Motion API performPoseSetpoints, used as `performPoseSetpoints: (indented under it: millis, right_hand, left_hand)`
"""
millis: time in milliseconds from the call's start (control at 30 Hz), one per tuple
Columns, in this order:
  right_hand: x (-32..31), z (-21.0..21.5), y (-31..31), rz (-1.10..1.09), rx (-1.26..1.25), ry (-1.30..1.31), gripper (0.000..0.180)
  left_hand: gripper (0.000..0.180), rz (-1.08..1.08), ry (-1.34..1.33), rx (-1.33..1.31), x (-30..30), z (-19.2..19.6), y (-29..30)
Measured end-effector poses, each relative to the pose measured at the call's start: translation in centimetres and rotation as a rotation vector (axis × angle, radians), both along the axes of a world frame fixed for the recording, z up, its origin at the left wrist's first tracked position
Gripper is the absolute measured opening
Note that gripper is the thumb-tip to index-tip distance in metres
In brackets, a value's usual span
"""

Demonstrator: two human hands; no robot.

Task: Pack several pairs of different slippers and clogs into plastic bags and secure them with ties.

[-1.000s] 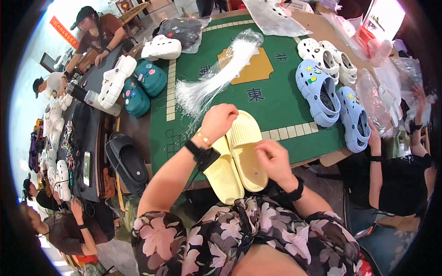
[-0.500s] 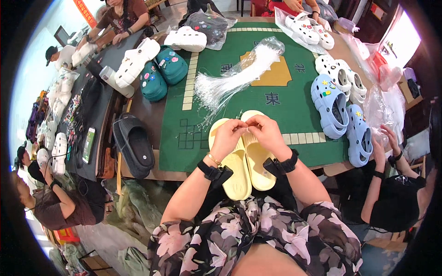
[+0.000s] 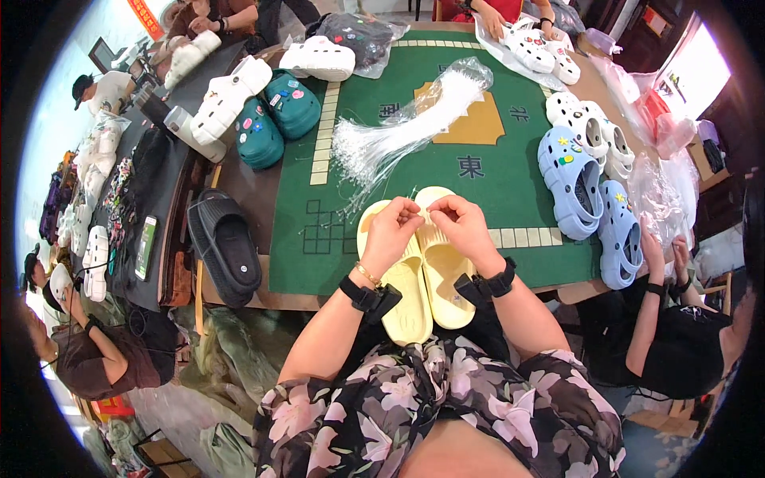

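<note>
Head view: pale yellow slides (image 3: 414, 271) are laid side by side at the green table's (image 3: 510, 183) near edge; left hand (image 3: 390, 233) & right hand (image 3: 456, 223) are pinched together over the straps, apparently on a thin clear tie; fastening judged unfinished; clear tie bundle (image 3: 398, 131) lies beyond.

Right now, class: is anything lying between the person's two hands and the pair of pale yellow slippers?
Nothing visible. The left hand and right hand already rest on the pale yellow slippers, fingertips meeting over the straps.
</note>
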State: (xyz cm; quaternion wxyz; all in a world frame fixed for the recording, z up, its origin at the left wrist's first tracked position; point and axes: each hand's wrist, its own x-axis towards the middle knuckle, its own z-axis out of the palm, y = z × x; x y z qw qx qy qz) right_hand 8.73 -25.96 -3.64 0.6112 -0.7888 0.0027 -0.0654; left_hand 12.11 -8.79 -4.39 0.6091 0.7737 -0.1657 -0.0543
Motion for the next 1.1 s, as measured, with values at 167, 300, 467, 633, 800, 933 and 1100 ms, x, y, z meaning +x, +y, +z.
performPoseSetpoints:
  millis: [167,300,467,633,800,933,1100]
  right_hand:
    - [-0.1,0.3,0.3,0.011,0.009,-0.034,0.013]
    - [-0.1,-0.2,0.2,0.011,0.002,-0.055,0.013]
    - [0.0,-0.3,0.3,0.007,-0.041,-0.062,0.012]
    - [0.0,0.5,0.5,0.0,-0.184,-0.087,0.011]
    - [0.2,0.8,0.8,0.011,-0.214,-0.101,0.01]
    - [0.3,0.7,1.2,0.043,-0.214,-0.124,0.009]
    - [0.2,0.5,0.3,0.014,-0.341,-0.119,0.008]
  left_hand:
    - [0.016,-0.004,0.01,-0.007,0.0,-0.1,0.1]
    - [0.016,-0.022,-0.019,-0.014,-0.1,-0.1,0.0]
    - [0.015,-0.02,-0.015,-0.006,-0.1,-0.3,0.0]
    - [0.016,-0.034,-0.042,-0.021,-0.2,0.1,-0.1]
    - [0.031,-0.012,-0.047,-0.028,0.1,-0.4,0.2]
    - [0.039,-0.01,0.012,-0.057,0.0,-1.0,0.3]
    - [0.042,0.005,-0.038,-0.045,-0.3,-0.8,-0.6]
